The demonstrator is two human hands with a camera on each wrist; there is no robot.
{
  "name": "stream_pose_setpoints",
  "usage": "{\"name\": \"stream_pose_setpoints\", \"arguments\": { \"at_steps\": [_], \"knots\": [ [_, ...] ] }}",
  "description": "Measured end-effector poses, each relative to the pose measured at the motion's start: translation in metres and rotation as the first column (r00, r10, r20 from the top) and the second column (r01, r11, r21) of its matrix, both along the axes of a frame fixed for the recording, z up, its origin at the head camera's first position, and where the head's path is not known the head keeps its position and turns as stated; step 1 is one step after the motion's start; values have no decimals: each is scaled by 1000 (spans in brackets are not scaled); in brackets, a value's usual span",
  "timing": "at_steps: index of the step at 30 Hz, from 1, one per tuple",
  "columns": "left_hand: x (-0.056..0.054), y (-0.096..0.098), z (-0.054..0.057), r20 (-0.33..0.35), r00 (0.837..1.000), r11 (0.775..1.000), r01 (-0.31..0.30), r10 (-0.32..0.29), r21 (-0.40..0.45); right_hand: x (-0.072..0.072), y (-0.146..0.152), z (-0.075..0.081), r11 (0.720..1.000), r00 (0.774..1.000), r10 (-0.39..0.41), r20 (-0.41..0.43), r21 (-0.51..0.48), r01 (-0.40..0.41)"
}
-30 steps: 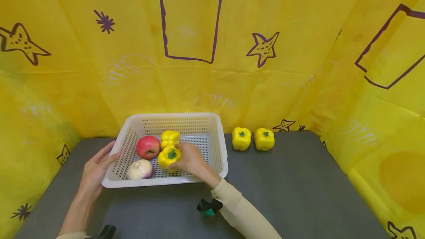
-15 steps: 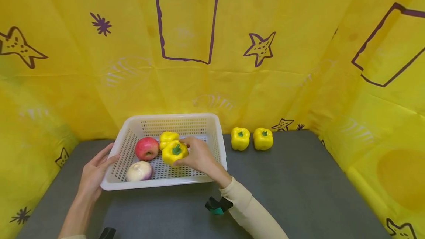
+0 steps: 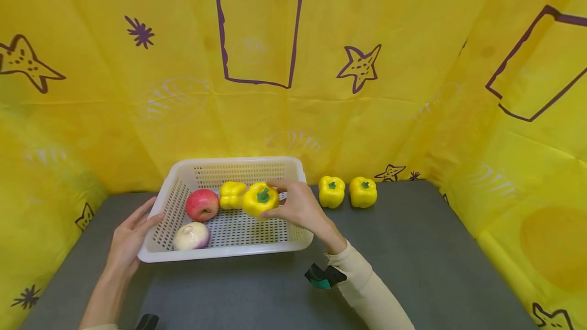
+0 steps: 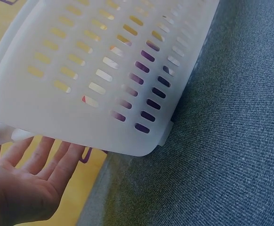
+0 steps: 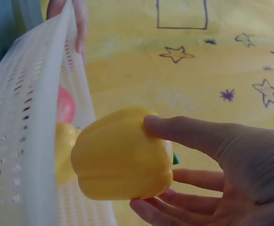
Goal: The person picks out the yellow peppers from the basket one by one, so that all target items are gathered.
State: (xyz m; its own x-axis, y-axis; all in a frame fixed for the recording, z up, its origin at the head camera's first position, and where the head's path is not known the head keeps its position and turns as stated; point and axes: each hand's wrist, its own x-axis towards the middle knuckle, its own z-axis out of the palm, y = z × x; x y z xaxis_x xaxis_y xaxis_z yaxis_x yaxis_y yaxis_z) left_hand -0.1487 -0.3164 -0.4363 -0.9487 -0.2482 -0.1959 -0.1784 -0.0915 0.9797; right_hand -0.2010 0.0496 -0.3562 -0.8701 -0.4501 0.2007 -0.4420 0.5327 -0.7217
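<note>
In the head view my right hand point(image 3: 300, 208) pinches a yellow bell pepper point(image 3: 260, 200) with a green stem, raised over the right half of a white plastic basket point(image 3: 220, 253). The right wrist view shows thumb and fingers on opposite sides of this pepper point(image 5: 123, 155). My left hand point(image 3: 128, 238) grips the basket's left end, thumb over the rim; in the left wrist view its fingers point(image 4: 57, 165) lie along the outer wall. Inside the basket are a red apple point(image 3: 202, 205), a purple-and-white turnip point(image 3: 191, 236) and another yellow bell pepper point(image 3: 231, 195).
Two yellow bell peppers, one nearer the basket point(image 3: 331, 192) and one farther right point(image 3: 363, 192), stand on the dark grey table point(image 3: 412, 258). A yellow patterned cloth point(image 3: 275, 121) rises behind the table and along both sides.
My right hand has lifted the bell pepper from beside the apple and turnip and carried it rightward and up. The left hand stays at the basket's left end.
</note>
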Motion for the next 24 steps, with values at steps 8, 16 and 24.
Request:
{"name": "stream_pose_setpoints", "arguments": {
  "at_steps": [8,16,24],
  "knots": [
    [-1,-1,-1,-13,1000,1000,2,-2,19,-7,18,5,999,999,-21,30,-40,22],
    [-2,0,-1,2,1000,1000,-7,7,8,-14,52,9,997,998,-57,15,-46,58],
    [-2,-2,-2,7,1000,1000,2,-3,16,-20,92,13,991,992,-121,31,-50,123]
  ]
}}
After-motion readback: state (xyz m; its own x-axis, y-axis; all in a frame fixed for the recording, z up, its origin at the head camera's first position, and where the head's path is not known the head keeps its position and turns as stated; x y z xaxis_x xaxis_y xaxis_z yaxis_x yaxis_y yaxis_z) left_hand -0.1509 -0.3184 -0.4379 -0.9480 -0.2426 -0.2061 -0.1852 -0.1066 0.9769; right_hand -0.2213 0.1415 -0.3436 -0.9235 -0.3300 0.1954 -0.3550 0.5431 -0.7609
